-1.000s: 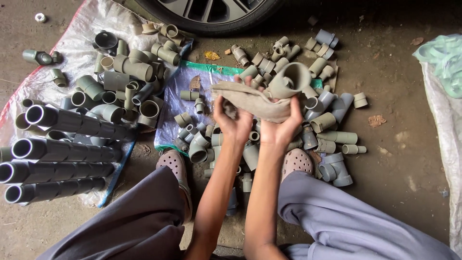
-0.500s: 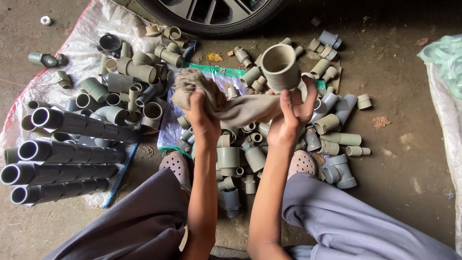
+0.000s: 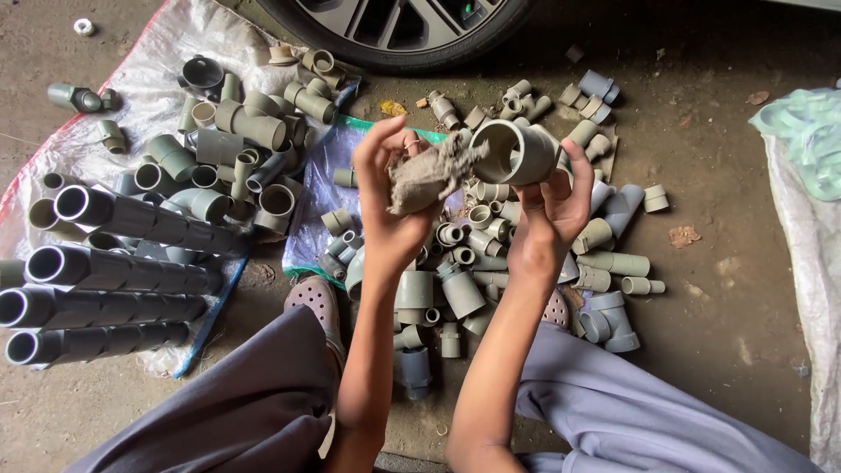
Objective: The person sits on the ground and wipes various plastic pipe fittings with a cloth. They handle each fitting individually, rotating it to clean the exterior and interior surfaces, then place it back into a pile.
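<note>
The right hand (image 3: 561,197) is holding up a short grey pipe fitting (image 3: 515,151), a stubby round coupling with a wide open mouth turned toward the left, its inside wall showing dull and dusty. The fingers are curling around its right side and the thumb is pressing underneath, so the grip is closed on it. The left hand (image 3: 394,197) is bunched around a grubby brownish rag (image 3: 427,175), crumpled into a wad whose frayed end is touching the fitting's open rim. Both are sitting above the middle of a heap of loose grey fittings (image 3: 491,263) spread over the concrete floor (image 3: 727,289).

Below the hands, the person's knees in grey trousers (image 3: 631,412) are framing the heap, with a perforated clog (image 3: 315,302) showing at the left knee. To the left, long grey pipes (image 3: 114,263) are lying side by side on a white woven sack (image 3: 149,114), with larger elbows and couplings (image 3: 245,140) piled beyond them. A car wheel (image 3: 394,26) is closing off the top edge just behind the heap. At the right edge another pale sack (image 3: 810,236) is running down the frame, and between it and the heap the floor is lying bare and open
</note>
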